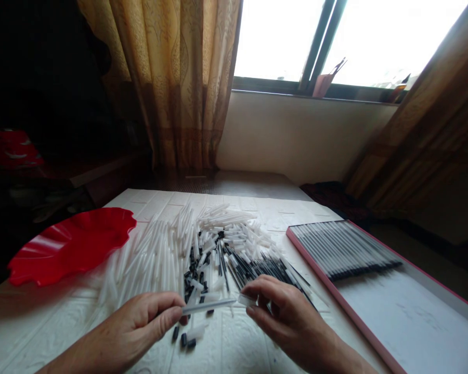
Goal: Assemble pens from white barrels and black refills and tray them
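Between thumb and fingers, my left hand [150, 322] grips a translucent pen barrel [210, 306] that points to the right. Facing its tip, my right hand [284, 317] pinches a clear pen cap [247, 299]; whether cap and tip touch, I cannot tell. Beyond the hands lie loose white pen barrels [148, 254] at the left and a heap of clear caps [242, 234] further back. Dark pen refills [265, 265] spread behind my right hand. Small black plugs [195, 270] are scattered in the middle, with several [184, 340] nearer to me.
A red wavy-edged bowl [74, 241] sits at the left. On the right, a pink-rimmed tray [390, 317] holds a row of pens with black ends [347, 246]. The white-covered table [296, 208] stands before a window [281, 41] with patterned curtains [179, 78].
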Available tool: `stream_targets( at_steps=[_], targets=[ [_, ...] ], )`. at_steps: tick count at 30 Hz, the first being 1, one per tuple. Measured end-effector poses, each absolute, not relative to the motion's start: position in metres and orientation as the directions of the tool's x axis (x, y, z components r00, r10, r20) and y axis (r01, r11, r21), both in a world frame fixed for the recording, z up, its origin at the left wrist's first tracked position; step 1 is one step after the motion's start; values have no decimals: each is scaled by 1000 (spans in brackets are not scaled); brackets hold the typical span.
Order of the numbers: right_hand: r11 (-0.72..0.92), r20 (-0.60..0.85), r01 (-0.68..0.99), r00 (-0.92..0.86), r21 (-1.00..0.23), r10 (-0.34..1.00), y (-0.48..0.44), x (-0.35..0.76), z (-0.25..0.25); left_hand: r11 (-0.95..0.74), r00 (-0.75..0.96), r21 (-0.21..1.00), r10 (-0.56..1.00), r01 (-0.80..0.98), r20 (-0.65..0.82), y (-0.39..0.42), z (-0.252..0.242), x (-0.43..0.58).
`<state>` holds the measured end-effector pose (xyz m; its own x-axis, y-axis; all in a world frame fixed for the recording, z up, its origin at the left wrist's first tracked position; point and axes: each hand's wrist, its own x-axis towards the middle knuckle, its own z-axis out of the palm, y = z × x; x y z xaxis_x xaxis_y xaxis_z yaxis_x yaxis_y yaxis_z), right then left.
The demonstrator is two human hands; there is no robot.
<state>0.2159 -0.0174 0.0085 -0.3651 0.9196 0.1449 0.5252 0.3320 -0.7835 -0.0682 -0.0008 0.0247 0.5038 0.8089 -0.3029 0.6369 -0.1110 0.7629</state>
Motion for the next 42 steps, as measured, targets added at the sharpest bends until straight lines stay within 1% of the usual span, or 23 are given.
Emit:
stream_targets(
  at_steps=[5,10,12,16,18,22,27,32,37,42],
  targets=[
    [334,138,495,-391,-802,910,-19,214,6,-132,516,745,798,654,-311,-1,22,-66],
    [319,148,390,-409,-864,900,-18,215,-1,-154,552,742,767,652,-326,-3,24,-63],
    [256,98,350,-411,-901,906,-18,215,-4,-154,560,745,760,649,-330,-3,24,-62],
    [62,-73,279,-449,-958,891,-20,211,-9,-176,554,731,771,659,-313,-2,21,-60],
    [34,-95,272,-448,-962,889,-20,209,-10,-182,550,730,778,659,-302,-2,20,-59],
    [20,-91,254,-415,-967,905,-20,205,-15,-173,542,739,788,651,-293,-2,16,-56],
    [-83,-159,214,-369,-973,916,-20,202,-21,-163,538,751,793,640,-286,-2,13,-56],
    [-138,-185,151,-366,-979,912,-20,198,-26,-133,517,778,813,614,-269,-4,14,-55],
    [-178,-199,89,-359,-980,912,-20,197,-28,-136,518,785,816,604,-257,-4,13,-53],
    [-192,-202,63,-364,-979,909,-20,197,-25,-132,525,787,808,603,-267,-4,5,-56]
  ],
)
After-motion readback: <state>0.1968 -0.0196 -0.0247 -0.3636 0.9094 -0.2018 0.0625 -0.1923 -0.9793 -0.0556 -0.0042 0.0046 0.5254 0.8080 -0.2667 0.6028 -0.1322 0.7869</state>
